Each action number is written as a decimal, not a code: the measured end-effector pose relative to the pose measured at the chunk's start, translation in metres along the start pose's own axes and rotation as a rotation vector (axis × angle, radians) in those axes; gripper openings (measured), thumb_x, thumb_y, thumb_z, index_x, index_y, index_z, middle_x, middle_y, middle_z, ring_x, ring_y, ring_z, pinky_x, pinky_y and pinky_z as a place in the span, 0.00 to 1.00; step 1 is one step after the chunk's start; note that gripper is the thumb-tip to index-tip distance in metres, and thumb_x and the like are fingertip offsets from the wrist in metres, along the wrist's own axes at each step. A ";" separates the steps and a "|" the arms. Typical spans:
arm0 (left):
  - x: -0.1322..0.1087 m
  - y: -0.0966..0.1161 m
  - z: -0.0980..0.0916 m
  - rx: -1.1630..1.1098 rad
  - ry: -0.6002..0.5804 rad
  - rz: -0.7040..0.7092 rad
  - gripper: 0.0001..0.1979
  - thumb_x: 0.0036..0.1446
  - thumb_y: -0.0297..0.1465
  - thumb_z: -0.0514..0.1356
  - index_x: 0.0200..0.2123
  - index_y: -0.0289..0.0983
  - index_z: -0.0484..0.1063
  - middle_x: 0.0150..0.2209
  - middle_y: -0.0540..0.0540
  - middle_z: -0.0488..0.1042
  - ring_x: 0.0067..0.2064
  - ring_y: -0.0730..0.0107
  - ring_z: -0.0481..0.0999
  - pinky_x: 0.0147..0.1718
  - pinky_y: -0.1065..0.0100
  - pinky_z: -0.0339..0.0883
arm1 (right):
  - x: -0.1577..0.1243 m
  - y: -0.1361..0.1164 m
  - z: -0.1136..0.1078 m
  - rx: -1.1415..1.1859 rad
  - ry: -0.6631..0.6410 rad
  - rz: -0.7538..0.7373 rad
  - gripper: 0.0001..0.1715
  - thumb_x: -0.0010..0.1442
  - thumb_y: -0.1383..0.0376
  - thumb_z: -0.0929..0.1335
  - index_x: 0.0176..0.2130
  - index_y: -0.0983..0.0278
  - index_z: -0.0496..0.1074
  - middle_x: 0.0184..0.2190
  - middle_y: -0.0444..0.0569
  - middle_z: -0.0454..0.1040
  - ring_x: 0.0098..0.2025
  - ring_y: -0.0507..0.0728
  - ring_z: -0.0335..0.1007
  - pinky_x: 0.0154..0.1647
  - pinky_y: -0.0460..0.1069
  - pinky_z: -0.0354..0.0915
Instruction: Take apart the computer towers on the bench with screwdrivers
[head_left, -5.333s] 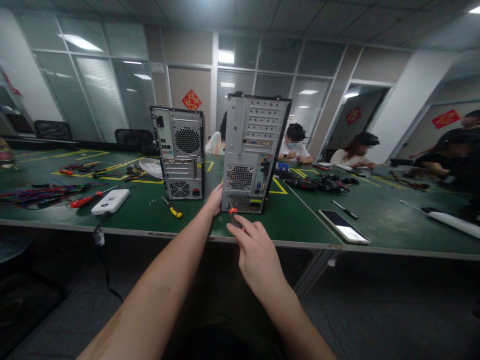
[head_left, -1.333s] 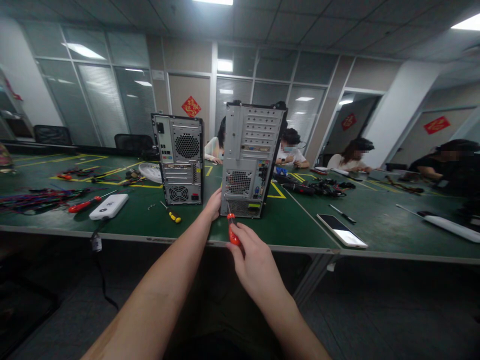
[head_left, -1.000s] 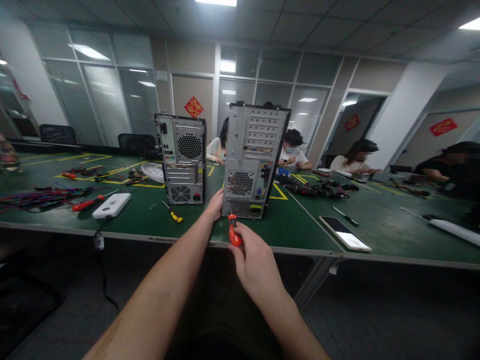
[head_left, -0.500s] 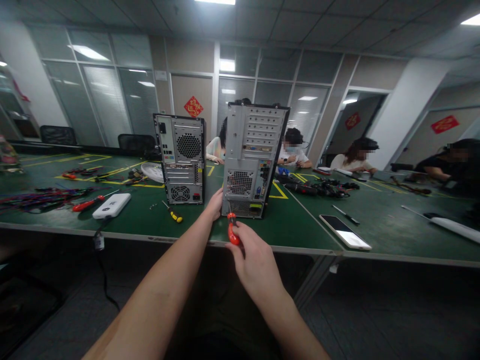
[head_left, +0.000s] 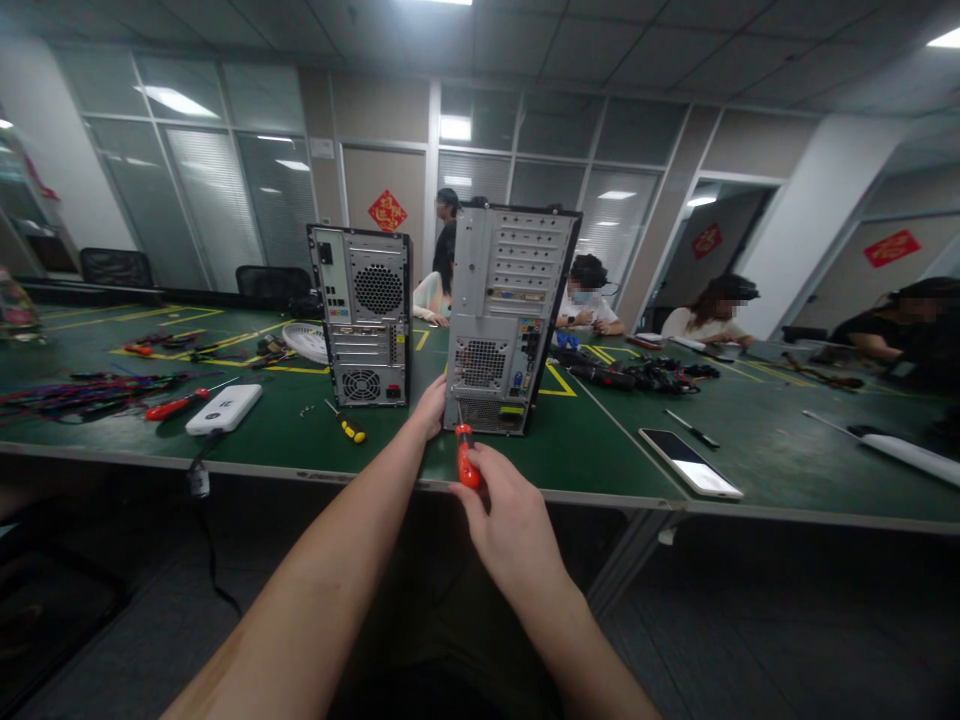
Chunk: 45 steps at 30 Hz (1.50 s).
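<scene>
Since half a second ago, a standing person in a dark top has come into view behind the left edge of the taller computer tower; since the earliest frame, the right hand has shifted so that more of the orange-handled screwdriver shows. The tower stands upright, a boxy case of dull grey sheet metal, its back pierced by small-holed grilles and ribbed with horizontal slot covers. Below its lower left corner, the right hand's fingers and thumb are closed on the glossy, rounded handle; the thin shank points up at the metal of that corner, its tip too small to make out. The left hand lies against the tower's lower left side, fingertips hidden, so I cannot tell whether they grip. Left of the tower are a shorter tower with a honeycomb vent and a yellow-and-black screwdriver. To its right, a flat phone and tangled black cables lie on the smooth green table.
</scene>
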<state>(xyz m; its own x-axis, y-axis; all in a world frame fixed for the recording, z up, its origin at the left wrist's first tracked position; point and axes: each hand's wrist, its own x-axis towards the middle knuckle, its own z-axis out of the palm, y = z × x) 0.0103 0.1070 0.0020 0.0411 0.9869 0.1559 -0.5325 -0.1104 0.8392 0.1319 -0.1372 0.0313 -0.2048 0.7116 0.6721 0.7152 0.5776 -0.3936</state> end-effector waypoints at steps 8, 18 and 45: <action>-0.001 -0.001 0.000 -0.012 -0.011 0.006 0.20 0.53 0.34 0.71 0.49 0.37 0.82 0.37 0.45 0.85 0.38 0.63 0.85 0.43 0.64 0.77 | -0.002 0.001 -0.002 -0.058 -0.030 -0.052 0.20 0.66 0.76 0.69 0.55 0.65 0.77 0.61 0.58 0.77 0.57 0.64 0.76 0.60 0.61 0.74; 0.000 -0.001 0.000 -0.001 -0.011 0.012 0.18 0.53 0.34 0.70 0.48 0.37 0.82 0.37 0.45 0.85 0.41 0.61 0.85 0.44 0.63 0.77 | -0.003 0.005 0.001 -0.109 -0.022 -0.092 0.22 0.68 0.76 0.67 0.58 0.63 0.77 0.63 0.56 0.76 0.56 0.64 0.76 0.58 0.61 0.75; 0.001 -0.001 0.001 0.004 -0.006 0.002 0.20 0.54 0.33 0.69 0.51 0.36 0.81 0.37 0.44 0.85 0.38 0.63 0.85 0.41 0.66 0.77 | -0.001 0.007 0.001 -0.045 0.059 -0.020 0.19 0.69 0.73 0.68 0.58 0.64 0.76 0.59 0.58 0.78 0.56 0.64 0.77 0.58 0.59 0.74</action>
<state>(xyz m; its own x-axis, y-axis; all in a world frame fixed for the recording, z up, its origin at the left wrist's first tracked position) 0.0115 0.1076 0.0014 0.0452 0.9859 0.1612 -0.5294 -0.1132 0.8408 0.1360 -0.1338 0.0269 -0.1805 0.6749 0.7155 0.7407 0.5718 -0.3526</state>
